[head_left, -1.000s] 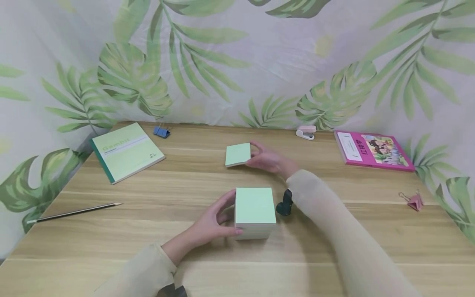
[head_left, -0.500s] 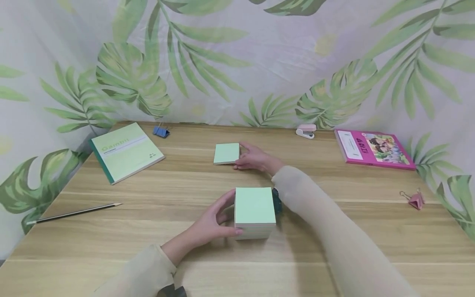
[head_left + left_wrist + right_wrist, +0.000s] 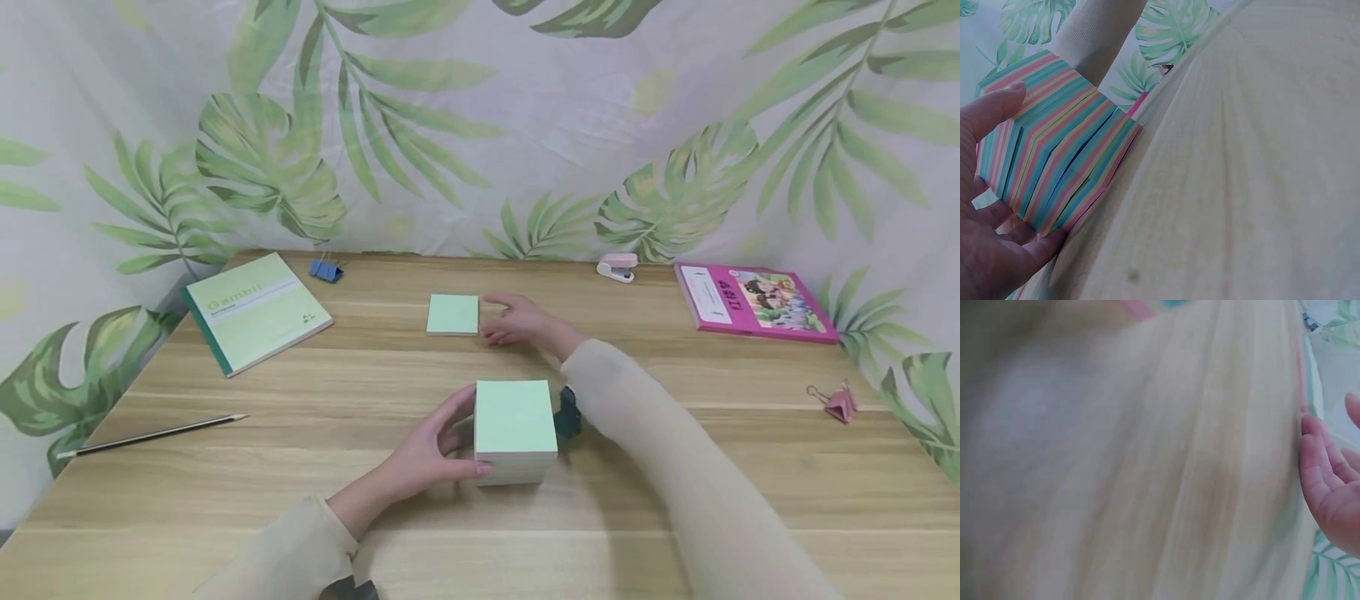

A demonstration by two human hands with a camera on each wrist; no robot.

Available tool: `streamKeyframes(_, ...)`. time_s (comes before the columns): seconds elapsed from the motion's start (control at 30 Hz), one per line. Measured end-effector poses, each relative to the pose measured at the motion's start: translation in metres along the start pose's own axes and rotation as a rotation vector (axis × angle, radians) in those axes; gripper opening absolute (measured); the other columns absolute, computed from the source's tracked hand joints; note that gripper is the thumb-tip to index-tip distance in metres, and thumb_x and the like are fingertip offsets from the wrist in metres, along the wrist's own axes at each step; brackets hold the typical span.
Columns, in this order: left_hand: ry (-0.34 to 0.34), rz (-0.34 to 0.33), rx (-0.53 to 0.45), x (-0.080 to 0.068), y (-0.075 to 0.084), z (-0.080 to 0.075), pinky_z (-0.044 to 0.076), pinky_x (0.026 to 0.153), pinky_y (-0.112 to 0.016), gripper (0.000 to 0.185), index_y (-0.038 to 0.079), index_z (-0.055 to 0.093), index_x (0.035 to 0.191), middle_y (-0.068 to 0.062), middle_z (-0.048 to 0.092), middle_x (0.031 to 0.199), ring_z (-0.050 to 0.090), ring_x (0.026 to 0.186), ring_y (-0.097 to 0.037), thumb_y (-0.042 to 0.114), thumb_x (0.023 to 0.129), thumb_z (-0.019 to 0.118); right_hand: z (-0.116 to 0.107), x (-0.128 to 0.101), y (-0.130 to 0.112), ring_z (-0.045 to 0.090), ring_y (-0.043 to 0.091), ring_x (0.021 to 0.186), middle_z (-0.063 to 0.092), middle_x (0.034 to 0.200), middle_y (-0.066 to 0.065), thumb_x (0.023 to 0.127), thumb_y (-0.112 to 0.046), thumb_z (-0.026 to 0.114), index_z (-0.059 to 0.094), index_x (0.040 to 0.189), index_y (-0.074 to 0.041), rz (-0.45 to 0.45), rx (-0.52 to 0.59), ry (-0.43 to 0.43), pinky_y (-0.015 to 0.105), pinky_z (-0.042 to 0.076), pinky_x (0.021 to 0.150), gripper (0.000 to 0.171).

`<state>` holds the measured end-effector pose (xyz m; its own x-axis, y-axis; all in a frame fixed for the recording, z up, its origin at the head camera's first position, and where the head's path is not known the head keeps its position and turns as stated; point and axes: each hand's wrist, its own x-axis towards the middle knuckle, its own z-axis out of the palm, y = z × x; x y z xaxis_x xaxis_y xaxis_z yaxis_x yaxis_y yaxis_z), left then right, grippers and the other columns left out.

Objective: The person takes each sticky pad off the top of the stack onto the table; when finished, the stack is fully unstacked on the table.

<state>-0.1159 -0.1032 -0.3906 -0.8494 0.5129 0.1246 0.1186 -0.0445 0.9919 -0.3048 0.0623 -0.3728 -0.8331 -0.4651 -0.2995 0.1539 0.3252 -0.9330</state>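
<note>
My left hand [image 3: 462, 435] grips the left side of a thick block of sticky notes [image 3: 516, 427] with a pale green top, standing on the wooden table [image 3: 675, 500]. The left wrist view shows the block's striped coloured side [image 3: 1054, 156] with the thumb and fingers of my left hand [image 3: 991, 250] curled round it. My right hand [image 3: 519, 322] lies with relaxed fingers just right of a thin green pad [image 3: 453, 315] that sits flat on the table. In the right wrist view, the straight fingers of my right hand [image 3: 1325, 481] are beside the pad's edge [image 3: 1303, 369].
A green notebook [image 3: 255, 308], a blue binder clip [image 3: 327, 268] and a pencil [image 3: 150, 431] lie on the left. A pink stapler [image 3: 617, 267], a pink book [image 3: 753, 302] and a pink clip [image 3: 834, 403] are on the right. A dark clip [image 3: 567, 414] sits by the block.
My right hand carried the thin green pad to the left, laid it flat on the table and let go. The left hand and the block have stayed still.
</note>
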Motion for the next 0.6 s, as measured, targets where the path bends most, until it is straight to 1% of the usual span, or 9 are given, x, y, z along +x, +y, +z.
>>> streamKeyframes(0.1,0.003,-0.004,0.003,-0.001,-0.001,0.000,0.032,0.093,-0.034,0.088,0.009,0.019,0.136,-0.015,0.027,0.134,0.032,0.118,-0.028,0.003,0.067,0.072,-0.008,-0.019,-0.002,0.056,0.033,0.088,0.053,0.105,0.026,0.083,-0.003,0.054,0.023,0.136,-0.008,-0.060,0.052,-0.071,0.037,0.045,0.080,0.061)
streamKeyframes(0.17,0.002,-0.011,-0.001,0.000,-0.001,0.000,0.032,0.093,-0.033,0.089,0.010,0.018,0.137,-0.015,0.026,0.134,0.032,0.118,-0.028,0.003,0.067,0.073,-0.014,-0.033,-0.002,0.051,0.037,0.097,0.047,0.113,0.028,0.086,-0.005,0.051,0.020,0.137,-0.007,-0.113,0.091,-0.125,0.041,0.039,0.086,0.059)
streamKeyframes(0.3,0.012,-0.031,-0.003,-0.001,-0.002,-0.001,0.033,0.092,-0.033,0.090,0.011,0.017,0.137,-0.014,0.026,0.134,0.034,0.116,-0.030,0.003,0.066,0.073,-0.022,-0.064,-0.002,0.041,0.042,0.107,0.039,0.121,0.030,0.089,-0.006,0.045,0.017,0.138,-0.008,-0.200,0.204,-0.216,0.044,0.032,0.092,0.056)
streamKeyframes(0.37,0.013,-0.032,-0.002,-0.001,-0.002,-0.001,0.033,0.093,-0.034,0.090,0.011,0.017,0.137,-0.015,0.026,0.134,0.034,0.116,-0.031,0.003,0.066,0.073,-0.024,-0.080,0.000,0.038,0.042,0.109,0.036,0.123,0.031,0.089,-0.004,0.044,0.015,0.138,-0.007,-0.252,0.228,-0.264,0.045,0.030,0.093,0.057)
streamKeyframes(0.43,0.010,-0.027,0.001,-0.001,-0.002,-0.001,0.033,0.092,-0.034,0.090,0.011,0.017,0.137,-0.015,0.025,0.134,0.034,0.116,-0.031,0.003,0.066,0.073,-0.025,-0.098,0.003,0.036,0.042,0.111,0.034,0.124,0.031,0.088,-0.003,0.044,0.014,0.138,-0.008,-0.295,0.220,-0.307,0.046,0.029,0.094,0.058)
streamKeyframes(0.5,0.005,-0.023,0.002,0.000,-0.002,0.000,0.033,0.092,-0.034,0.090,0.011,0.017,0.137,-0.015,0.025,0.134,0.034,0.116,-0.031,0.003,0.066,0.073,-0.025,-0.114,0.008,0.035,0.040,0.113,0.031,0.126,0.031,0.087,-0.003,0.045,0.011,0.138,-0.008,-0.339,0.179,-0.358,0.047,0.026,0.095,0.061)
streamKeyframes(0.6,0.000,-0.018,0.004,0.001,-0.002,0.000,0.033,0.092,-0.035,0.089,0.012,0.018,0.137,-0.014,0.026,0.134,0.034,0.116,-0.030,0.004,0.067,0.073,-0.023,-0.133,0.017,0.033,0.035,0.116,0.029,0.129,0.029,0.086,-0.008,0.050,0.008,0.138,-0.007,-0.376,0.113,-0.411,0.045,0.026,0.096,0.067)
